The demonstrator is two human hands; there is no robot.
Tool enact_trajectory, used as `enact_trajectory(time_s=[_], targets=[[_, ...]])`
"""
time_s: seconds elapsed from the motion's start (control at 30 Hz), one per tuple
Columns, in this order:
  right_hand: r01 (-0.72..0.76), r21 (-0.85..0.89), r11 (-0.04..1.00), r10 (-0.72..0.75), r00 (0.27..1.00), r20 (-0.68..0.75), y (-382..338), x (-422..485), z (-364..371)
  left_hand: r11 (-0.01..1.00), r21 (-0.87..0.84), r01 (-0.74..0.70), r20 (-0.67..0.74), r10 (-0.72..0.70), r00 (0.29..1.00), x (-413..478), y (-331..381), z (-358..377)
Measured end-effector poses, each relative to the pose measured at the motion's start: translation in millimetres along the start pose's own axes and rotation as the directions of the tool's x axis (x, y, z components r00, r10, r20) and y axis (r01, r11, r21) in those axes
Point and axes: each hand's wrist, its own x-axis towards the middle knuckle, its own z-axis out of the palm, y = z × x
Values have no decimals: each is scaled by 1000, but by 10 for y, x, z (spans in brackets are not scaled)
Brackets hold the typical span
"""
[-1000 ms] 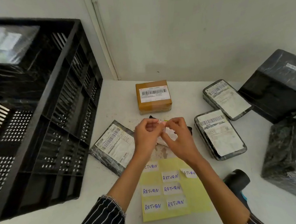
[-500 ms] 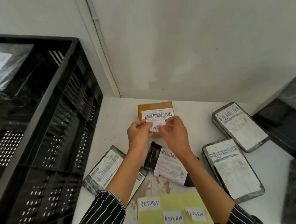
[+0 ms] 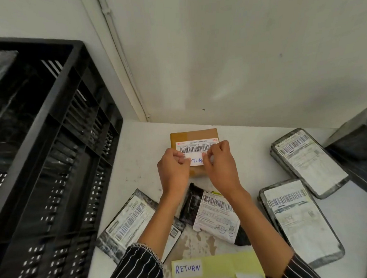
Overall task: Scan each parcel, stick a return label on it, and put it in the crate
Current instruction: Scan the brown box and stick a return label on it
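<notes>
A small brown cardboard parcel (image 3: 194, 136) with a barcode sticker lies at the back of the white table. Both hands hold a white RETURN label (image 3: 196, 160) over its top, just below the barcode. My left hand (image 3: 173, 169) pinches the label's left end and my right hand (image 3: 220, 165) pinches its right end. Whether the label touches the parcel I cannot tell. A big black slatted crate (image 3: 51, 158) stands at the left, with a wrapped parcel inside at its far left. The yellow sheet (image 3: 223, 266) with more RETURN labels lies at the near edge.
Several black-wrapped parcels with white shipping labels lie around my arms: one at the near left (image 3: 129, 222), one under my right forearm (image 3: 216, 215), two at the right (image 3: 299, 222) (image 3: 307, 162). Larger dark parcels (image 3: 357, 146) crowd the right edge. A wall stands close behind the table.
Both hands carried the peeled RETURN label from above the yellow sheet forward to the brown parcel. They now hold it lower, over the parcel's top. The view tilted up.
</notes>
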Motion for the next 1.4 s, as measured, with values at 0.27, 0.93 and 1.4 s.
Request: enact_trajectory(time_s=[0.27, 0.93, 1.4], targets=[[69, -145, 987, -76, 996, -46, 6, 12, 82, 997, 61, -37, -5, 38, 999, 17, -32, 18], [-29, 102, 994, 37, 996, -85, 5, 81, 35, 970, 234, -71, 172, 31, 985, 295, -52, -75], [38, 201, 979, -55, 995, 77, 144, 19, -69, 987, 98, -125, 481, 62, 874, 368, -163, -304]])
